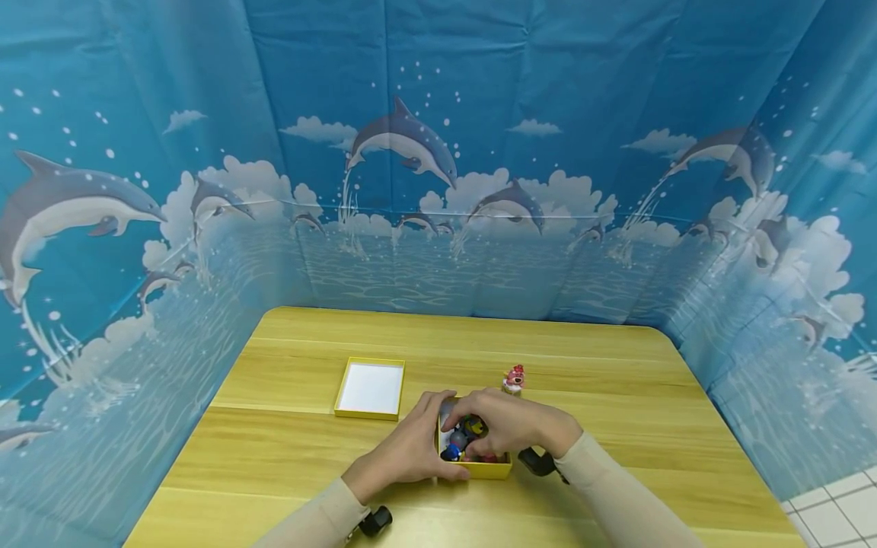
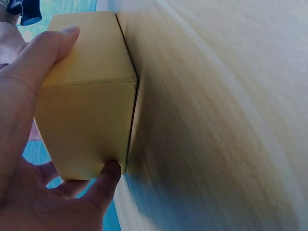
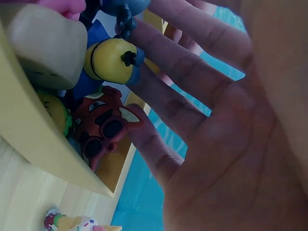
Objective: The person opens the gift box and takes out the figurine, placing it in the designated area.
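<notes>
A yellow open-topped box [image 1: 490,471] full of small toy figures sits on the table. My left hand [image 1: 413,447] grips its left side, thumb on the near wall and fingers at the far end; the left wrist view shows them around the box [image 2: 86,125]. My right hand [image 1: 510,421] reaches in from above with fingers spread among the toys. In the right wrist view these fingers are nearly straight beside a yellow figure in blue [image 3: 111,61] and a red figure [image 3: 102,122]. Some fingertips are hidden by the toys.
A shallow yellow lid [image 1: 372,389] with a white inside lies left of the box. Beyond the box stands a pink and red toy figure [image 1: 515,379]. Dolphin-printed curtains [image 1: 438,266] hang around the wooden table [image 1: 288,449].
</notes>
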Demonstrator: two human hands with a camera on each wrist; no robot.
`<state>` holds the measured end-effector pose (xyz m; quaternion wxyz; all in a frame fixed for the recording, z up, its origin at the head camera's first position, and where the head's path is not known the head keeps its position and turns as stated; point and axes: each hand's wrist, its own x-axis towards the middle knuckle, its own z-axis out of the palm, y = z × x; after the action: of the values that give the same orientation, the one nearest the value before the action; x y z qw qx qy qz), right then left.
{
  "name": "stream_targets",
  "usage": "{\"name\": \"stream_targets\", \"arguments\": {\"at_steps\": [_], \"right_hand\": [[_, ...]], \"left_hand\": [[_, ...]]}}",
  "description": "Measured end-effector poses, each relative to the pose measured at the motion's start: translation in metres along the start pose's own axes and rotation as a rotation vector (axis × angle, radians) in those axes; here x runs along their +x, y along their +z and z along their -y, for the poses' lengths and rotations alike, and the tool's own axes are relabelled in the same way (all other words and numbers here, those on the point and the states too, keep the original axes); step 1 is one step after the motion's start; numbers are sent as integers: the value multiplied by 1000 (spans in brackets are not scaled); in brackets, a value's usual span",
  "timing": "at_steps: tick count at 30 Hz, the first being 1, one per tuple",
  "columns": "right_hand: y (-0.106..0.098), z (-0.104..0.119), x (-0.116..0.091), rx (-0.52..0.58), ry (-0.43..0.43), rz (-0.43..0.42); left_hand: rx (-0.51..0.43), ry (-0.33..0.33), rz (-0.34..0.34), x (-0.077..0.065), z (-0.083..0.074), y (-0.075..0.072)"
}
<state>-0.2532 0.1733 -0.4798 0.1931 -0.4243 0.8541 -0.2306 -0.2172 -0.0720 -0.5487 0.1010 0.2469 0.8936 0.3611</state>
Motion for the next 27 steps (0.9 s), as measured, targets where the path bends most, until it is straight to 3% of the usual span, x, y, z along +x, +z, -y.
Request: {"name": "stream_targets", "arguments": {"at_steps": [18,27], "right_hand": [[2,2,3,28,-16,9],[3,1,2,35,-22,-1]], "left_hand": [[6,-10,1,0,-2,0],[19,15,-7,-1,-1,0]]}}
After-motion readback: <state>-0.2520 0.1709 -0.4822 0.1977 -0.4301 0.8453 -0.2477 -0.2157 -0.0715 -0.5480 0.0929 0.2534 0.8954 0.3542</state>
